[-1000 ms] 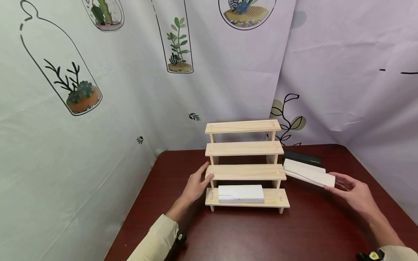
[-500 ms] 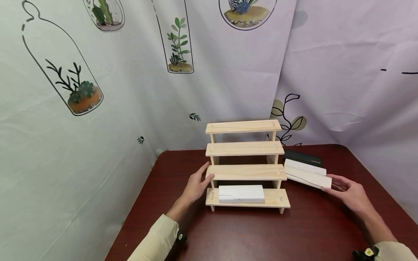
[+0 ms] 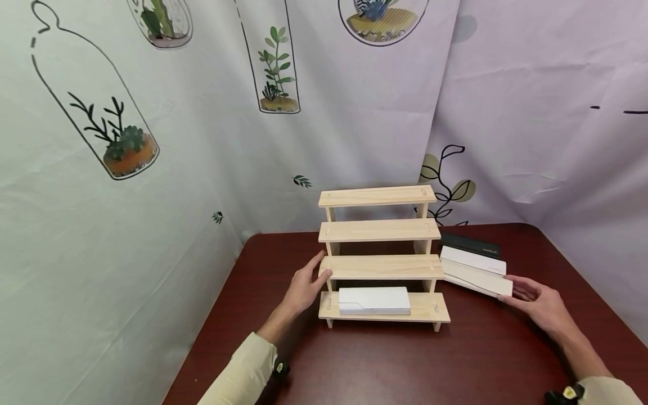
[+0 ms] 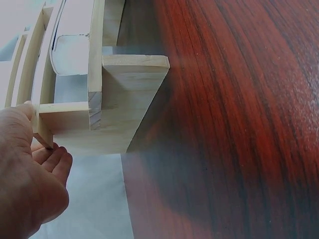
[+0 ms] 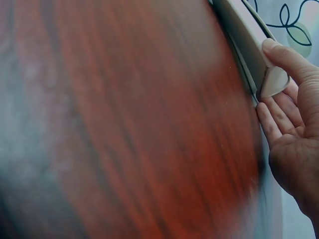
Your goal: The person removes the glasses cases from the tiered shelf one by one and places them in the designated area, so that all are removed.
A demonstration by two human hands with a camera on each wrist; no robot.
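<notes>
My left hand grips the left end of a four-tier wooden display stand, at the second shelf from the bottom. In the left wrist view, the thumb lies over the shelf's edge and the fingers curl beneath it. On the bottom shelf lies a long white case with a flap line on its front. To the right of the stand, my right hand pinches the right end of a long cream case. The right wrist view has the thumb on one side of that cream case and the fingers round its end.
Behind the cream case lie another white case and a black case, side by side near the stand's right side. The dark red wooden table meets a printed cloth backdrop at the back and sides.
My right hand has moved left and slightly nearer with the cream case, uncovering more of the white case behind it. The left hand and the stand stay where they were.
</notes>
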